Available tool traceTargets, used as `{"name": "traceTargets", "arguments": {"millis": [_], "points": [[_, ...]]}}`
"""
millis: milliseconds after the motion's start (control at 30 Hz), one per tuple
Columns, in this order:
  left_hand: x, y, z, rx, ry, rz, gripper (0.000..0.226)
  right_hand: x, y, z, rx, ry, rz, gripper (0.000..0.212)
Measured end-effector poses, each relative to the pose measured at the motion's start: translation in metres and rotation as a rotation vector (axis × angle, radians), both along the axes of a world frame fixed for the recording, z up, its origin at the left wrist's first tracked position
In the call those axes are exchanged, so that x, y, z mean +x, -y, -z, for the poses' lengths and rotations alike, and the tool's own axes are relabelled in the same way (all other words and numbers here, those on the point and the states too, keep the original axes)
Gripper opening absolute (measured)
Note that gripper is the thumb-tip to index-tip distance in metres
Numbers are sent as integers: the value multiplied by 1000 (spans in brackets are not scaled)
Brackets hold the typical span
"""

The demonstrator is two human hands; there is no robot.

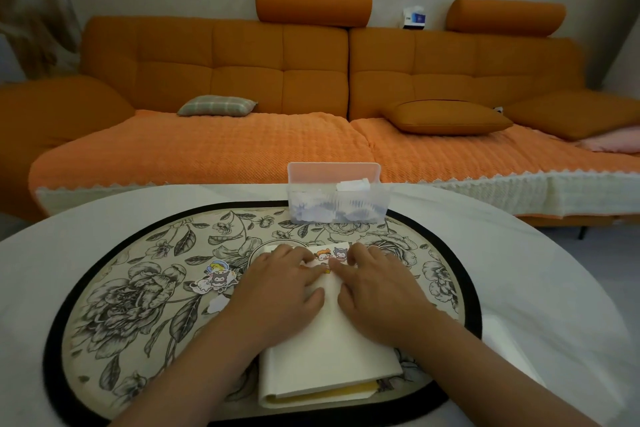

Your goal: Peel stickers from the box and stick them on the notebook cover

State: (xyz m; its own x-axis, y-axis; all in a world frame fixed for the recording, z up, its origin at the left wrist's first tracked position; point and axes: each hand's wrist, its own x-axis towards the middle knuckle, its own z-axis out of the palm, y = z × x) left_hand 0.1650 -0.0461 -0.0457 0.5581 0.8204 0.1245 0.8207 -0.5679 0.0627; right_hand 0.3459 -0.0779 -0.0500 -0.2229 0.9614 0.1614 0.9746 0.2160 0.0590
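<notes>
A white notebook (325, 357) lies closed on the floral mat, its spine towards me. My left hand (277, 288) and my right hand (377, 291) both rest flat on its cover, fingertips pressing near the far edge. Two cartoon stickers (330, 255) show on the cover between my fingertips. Behind the notebook stands a clear plastic box (336, 196) with several paper stickers inside. A small pile of loose stickers (216, 277) sits on the mat left of my left hand, with a white scrap (218, 303) just below it.
The oval floral mat (138, 288) with a black rim covers the middle of a white round table (52, 253). An orange sofa (311, 97) with cushions runs along the far side, past the table's edge.
</notes>
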Motion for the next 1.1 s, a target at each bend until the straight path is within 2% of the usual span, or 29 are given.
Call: {"name": "traceTargets", "arguments": {"millis": [267, 400, 500, 567, 667, 733, 1000, 1100], "points": [[3, 1, 2, 11, -88, -51, 87, 4, 6, -1, -16, 11, 5, 54], [-2, 0, 5, 113, 3, -22, 55, 5, 6, -3, -25, 8, -31, 60], [-7, 4, 7, 138, 45, -4, 45, 5, 5, -2, -12, 11, -55, 60], [-8, 10, 5, 132, 66, 5, 52, 3, 4, -2, -16, -4, -101, 62], [-5, 17, -2, 3, 31, -20, 85, 1, 3, 0, -79, -32, -214, 74], [-4, 20, -1, -40, -2, -48, 98, 3, 3, 1, -136, -50, -232, 80], [-5, 19, 3, -8, -22, -55, 101, 14, 12, -5, -178, -20, -191, 88], [-8, 19, 3, -30, 12, -50, 100, 13, 16, -13, -162, -19, -178, 63]]}}
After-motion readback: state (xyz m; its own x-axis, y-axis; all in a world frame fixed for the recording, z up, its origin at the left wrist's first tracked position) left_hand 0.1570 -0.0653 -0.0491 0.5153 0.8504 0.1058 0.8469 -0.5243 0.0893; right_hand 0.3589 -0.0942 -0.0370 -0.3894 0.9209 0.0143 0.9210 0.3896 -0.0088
